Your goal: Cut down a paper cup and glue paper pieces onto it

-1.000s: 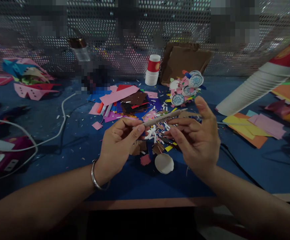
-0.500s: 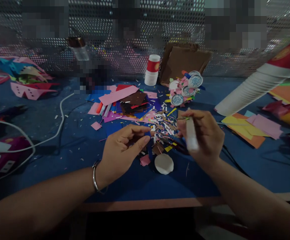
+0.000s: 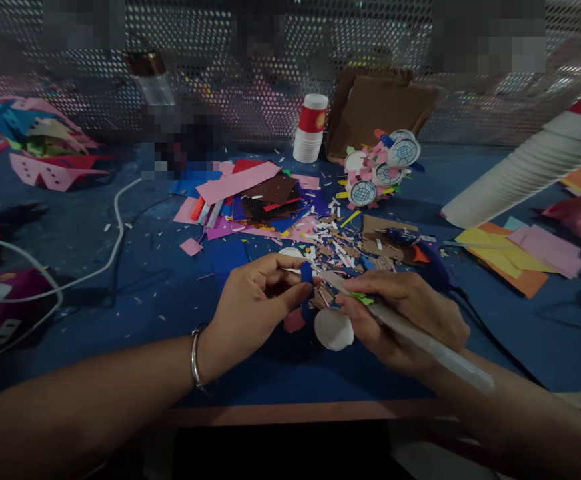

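Observation:
Pinched between the thumb and fingers of my left hand [image 3: 253, 303] is a narrow dark blue paper strip [image 3: 306, 272]. My right hand [image 3: 410, 317] grips a long, pale, pen-like stick [image 3: 433, 347]; its front end points at the strip, and its exact kind is unclear. A bit of bright green paper [image 3: 361, 298] shows at the right fingertips. Below and between both hands lies a white paper disc [image 3: 333, 329]. Paper scraps [image 3: 337, 250] are strewn just beyond the fingers. A dark blue corded tool [image 3: 433, 257] rests past my right hand.
Coloured paper sheets [image 3: 265, 190] are piled at centre. Behind stand stacked paper cups [image 3: 310, 130], a cardboard piece [image 3: 380, 110] and a decorated paper craft [image 3: 375, 170]. A long cup stack [image 3: 520, 170] leans at right. A white cable [image 3: 117, 220] loops across the left side.
My right hand has lowered and turned, so the stick now lies slanted with its front end near the blue strip. My left hand has shifted slightly right. The view has moved a little.

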